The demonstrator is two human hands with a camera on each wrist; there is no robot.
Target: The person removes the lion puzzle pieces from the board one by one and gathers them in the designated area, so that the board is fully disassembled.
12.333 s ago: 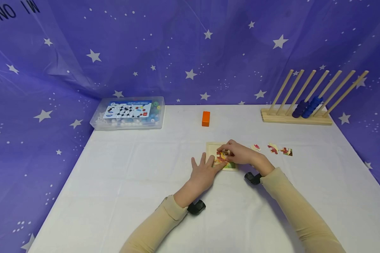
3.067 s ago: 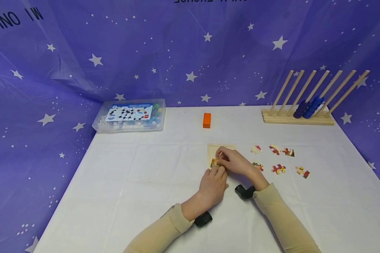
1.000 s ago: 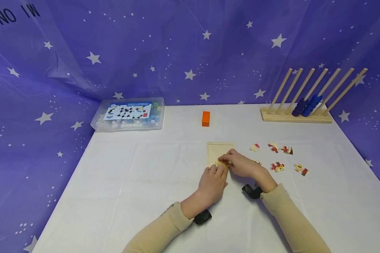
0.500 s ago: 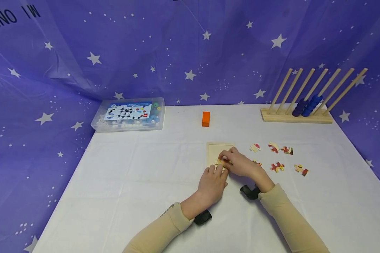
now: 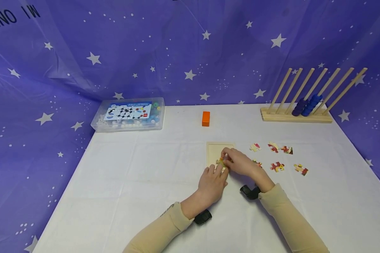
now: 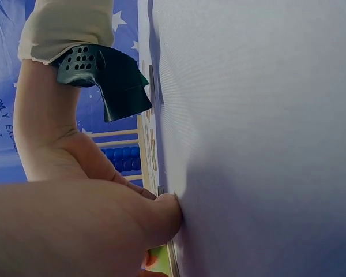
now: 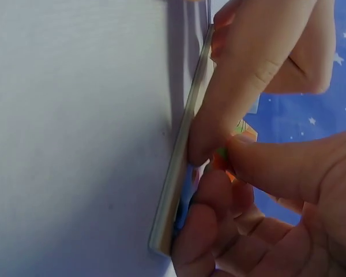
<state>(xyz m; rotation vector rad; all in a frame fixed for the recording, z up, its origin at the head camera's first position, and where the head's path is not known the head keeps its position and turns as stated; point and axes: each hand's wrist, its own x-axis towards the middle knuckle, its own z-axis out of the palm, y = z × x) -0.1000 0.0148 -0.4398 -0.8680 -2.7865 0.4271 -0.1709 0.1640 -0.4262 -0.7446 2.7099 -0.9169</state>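
A shallow wooden puzzle tray (image 5: 214, 150) lies mid-table, its far part bare. My left hand (image 5: 211, 184) rests its fingertips on the tray's near side; the thumb is at the tray edge in the left wrist view. My right hand (image 5: 240, 162) pinches a small jigsaw piece (image 5: 220, 162) between thumb and fingers, over the tray close to the left fingertips. Green and orange show on the piece (image 7: 248, 133) in the right wrist view. Fingers hide the tray's near right part. Several loose jigsaw pieces (image 5: 277, 167) lie right of the tray in two rough rows.
Behind the tray stands an orange block (image 5: 206, 119). A clear plastic case (image 5: 130, 126) of small parts sits at the back left. At the back right is a wooden peg rack (image 5: 296, 119) with blue beads. A starry purple cloth (image 5: 190, 52) hangs behind the white table.
Twelve seconds ago pieces lay together in the tray; since then some were set out on the right. Over the last second the right fingers turned the held jigsaw piece; the left hand stayed put.
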